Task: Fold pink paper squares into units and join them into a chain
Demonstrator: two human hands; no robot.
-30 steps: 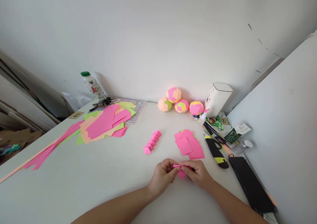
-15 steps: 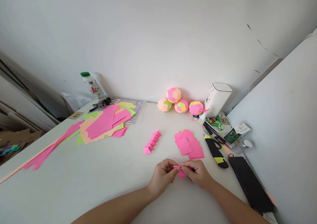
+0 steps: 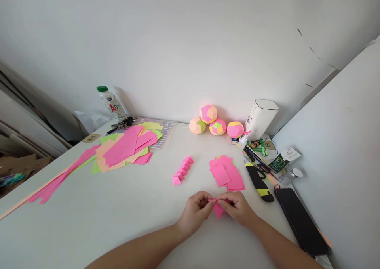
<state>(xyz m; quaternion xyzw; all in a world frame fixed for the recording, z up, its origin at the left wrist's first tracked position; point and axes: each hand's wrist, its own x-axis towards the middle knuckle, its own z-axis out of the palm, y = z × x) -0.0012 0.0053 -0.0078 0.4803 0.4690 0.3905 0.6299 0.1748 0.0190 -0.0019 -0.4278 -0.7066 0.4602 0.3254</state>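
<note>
Between both hands, close to the front of the table, is a small folded piece of pink paper (image 3: pixel 219 210). My left hand (image 3: pixel 196 210) pinches its left end between thumb and fingers. My right hand (image 3: pixel 236 208) grips the right end the same way, with a pointed flap hanging down between the thumbs. Part of the paper is hidden by the fingers. Beyond my left hand lies a slanting row of folded pink paper units (image 3: pixel 182 170). A stack of pink paper squares (image 3: pixel 227 173) rests just beyond my right hand, with a little green showing at its back.
Several multicoloured paper balls (image 3: pixel 208 113) sit against the wall. Loose coloured paper (image 3: pixel 124 146) spreads over the left, near a white bottle (image 3: pixel 111 102). On the right are a black-and-yellow utility knife (image 3: pixel 259 182), scissors (image 3: pixel 261 170), a phone (image 3: pixel 301 219) and a white box (image 3: pixel 261 118).
The hanging pink flap reaches slightly lower between the thumbs. Both hands keep nearly the same place and the same pinch.
</note>
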